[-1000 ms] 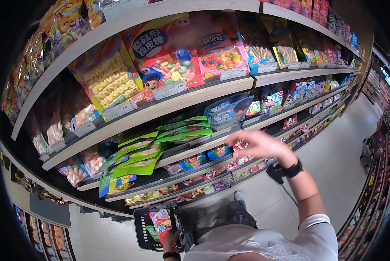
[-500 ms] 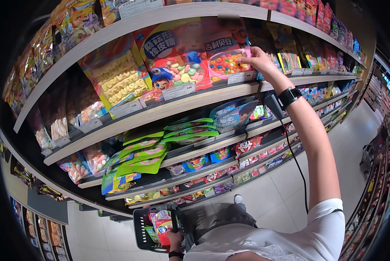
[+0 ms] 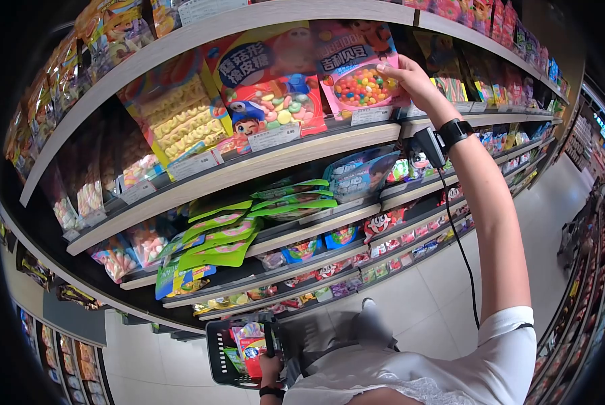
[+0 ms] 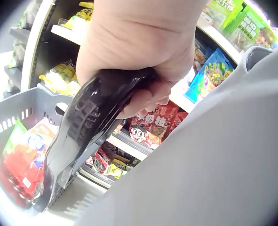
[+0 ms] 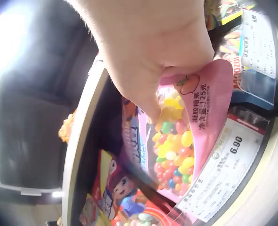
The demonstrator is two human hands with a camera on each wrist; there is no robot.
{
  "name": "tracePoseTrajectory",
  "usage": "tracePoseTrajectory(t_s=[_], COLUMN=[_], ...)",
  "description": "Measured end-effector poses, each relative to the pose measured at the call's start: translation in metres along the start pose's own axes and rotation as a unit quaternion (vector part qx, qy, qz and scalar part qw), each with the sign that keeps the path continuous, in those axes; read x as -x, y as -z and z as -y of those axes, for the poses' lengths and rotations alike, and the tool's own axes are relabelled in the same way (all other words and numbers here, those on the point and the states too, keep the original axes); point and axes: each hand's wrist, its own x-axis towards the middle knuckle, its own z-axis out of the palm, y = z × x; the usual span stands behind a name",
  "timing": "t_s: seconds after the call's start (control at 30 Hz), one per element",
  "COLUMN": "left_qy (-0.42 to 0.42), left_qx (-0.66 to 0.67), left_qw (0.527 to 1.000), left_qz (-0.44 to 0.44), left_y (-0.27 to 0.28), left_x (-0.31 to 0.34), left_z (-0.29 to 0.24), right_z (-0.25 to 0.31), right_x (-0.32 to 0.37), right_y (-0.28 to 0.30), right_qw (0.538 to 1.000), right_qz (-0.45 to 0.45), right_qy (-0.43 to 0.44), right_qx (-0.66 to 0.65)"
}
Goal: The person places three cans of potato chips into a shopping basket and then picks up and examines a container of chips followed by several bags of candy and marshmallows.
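Observation:
At the right edge of a pink bag of jelly beans [image 3: 363, 89] on the upper shelf, my right hand [image 3: 416, 82] pinches the bag. In the right wrist view, the thumb lies over the clear window of the bag [image 5: 176, 146], while the other fingers are hidden behind it. The bag's lower edge is behind a price tag [image 5: 223, 172] reading 6.90. Low by my side, my left hand [image 3: 270, 368] grips the black handle [image 4: 89, 115] of a shopping basket [image 3: 216, 354]. Red and green candy packs [image 4: 28, 157] lie inside the basket.
Left of the jelly beans stand a red candy bag [image 3: 275, 98] and a yellow-edged bag [image 3: 174, 121]. Green pouches [image 3: 221, 236] lie stacked on the shelf below, near a blue pouch [image 3: 360, 179]. A black cable [image 3: 457, 236] hangs from the right wrist camera. Tiled floor runs along the aisle.
My right hand has risen from the lower shelves to the jelly bean bag and taken hold of its right edge. The bag has shifted slightly. The left hand stays on the basket.

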Motion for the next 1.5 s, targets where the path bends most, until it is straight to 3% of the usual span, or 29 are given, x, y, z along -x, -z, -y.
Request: tracePoseTrajectory(t_s=[0.07, 0.1, 0.13, 0.2, 0.27, 0.33, 0.4, 0.47, 0.6, 0.7, 0.73, 0.77, 0.83, 0.87, 0.9, 0.93, 1.03, 1.1, 1.23, 1.3, 1.5], left_qy=[0.016, 0.017, 0.01, 0.007, 0.01, 0.008, 0.005, 0.019, -0.011, -0.012, -0.057, -0.1, -0.167, -0.258, -0.219, -0.244, -0.353, -0.393, -0.401, -0.349, -0.337], left_qx=[0.04, 0.04, 0.031, 0.025, -0.007, -0.015, -0.022, 0.005, -0.01, -0.122, -0.288, -0.446, -0.371, -0.289, -0.214, -0.022, 0.13, 0.228, 0.213, 0.22, 0.195], left_qw=[0.999, 0.999, 0.999, 1.0, 1.0, 1.0, 1.0, 1.0, 1.0, 0.992, 0.956, 0.888, 0.912, 0.918, 0.933, 0.924, 0.821, 0.766, 0.762, 0.779, 0.795], left_qz=[0.011, 0.009, 0.01, 0.009, 0.006, 0.005, 0.004, 0.012, 0.005, 0.018, -0.021, -0.059, 0.051, 0.087, 0.191, 0.293, 0.43, 0.456, 0.462, 0.472, 0.465], left_y=[0.0, 0.002, 0.001, -0.001, -0.001, -0.001, 0.001, 0.0, 0.0, 0.008, 0.01, 0.012, 0.015, 0.009, 0.007, -0.008, -0.033, -0.052, -0.076, -0.082, -0.083], left_x=[0.0, -0.001, -0.001, 0.0, 0.003, 0.003, 0.003, 0.006, 0.001, 0.011, 0.031, 0.046, 0.058, 0.055, 0.092, 0.09, 0.127, 0.151, 0.167, 0.172, 0.177], left_z=[0.001, 0.001, 0.002, 0.003, -0.003, -0.002, -0.003, -0.006, 0.0, -0.024, -0.056, -0.089, -0.159, -0.178, -0.247, -0.261, -0.336, -0.374, -0.405, -0.407, -0.403], right_z=[0.006, 0.006, 0.01, 0.038, 0.025, 0.022, 0.015, -0.005, -0.016, -0.017, -0.021, -0.028, -0.027, -0.034, -0.035, -0.035, -0.045, -0.051, -0.047, -0.047, -0.042], right_x=[0.012, 0.016, 0.023, 0.067, 0.081, 0.102, 0.121, 0.139, 0.17, 0.201, 0.211, 0.225, 0.248, 0.26, 0.271, 0.28, 0.302, 0.313, 0.333, 0.343, 0.359], right_y=[-0.003, -0.005, -0.009, -0.027, -0.028, -0.034, -0.036, -0.033, -0.027, -0.02, -0.021, -0.019, -0.038, -0.042, -0.051, -0.061, -0.082, -0.092, -0.097, -0.094, -0.088], right_qw=[1.0, 0.989, 0.964, 0.905, 0.841, 0.845, 0.864, 0.842, 0.913, 0.943, 0.947, 0.96, 0.965, 0.97, 0.972, 0.973, 0.972, 0.97, 0.957, 0.945, 0.929], right_qz=[-0.01, -0.022, -0.033, -0.059, -0.082, -0.086, -0.179, -0.259, -0.3, -0.275, -0.265, -0.238, -0.219, -0.2, -0.175, -0.15, -0.122, -0.115, -0.094, -0.102, -0.063], right_qy=[0.008, 0.106, 0.202, 0.228, 0.276, 0.294, 0.288, 0.323, 0.271, 0.187, 0.167, 0.124, 0.063, 0.027, 0.006, -0.016, -0.064, -0.086, -0.127, -0.168, -0.243], right_qx=[0.022, 0.097, 0.171, 0.354, 0.458, 0.438, 0.372, 0.345, 0.047, -0.026, -0.078, -0.083, -0.128, -0.136, -0.155, -0.177, -0.188, -0.199, -0.243, -0.263, -0.273])
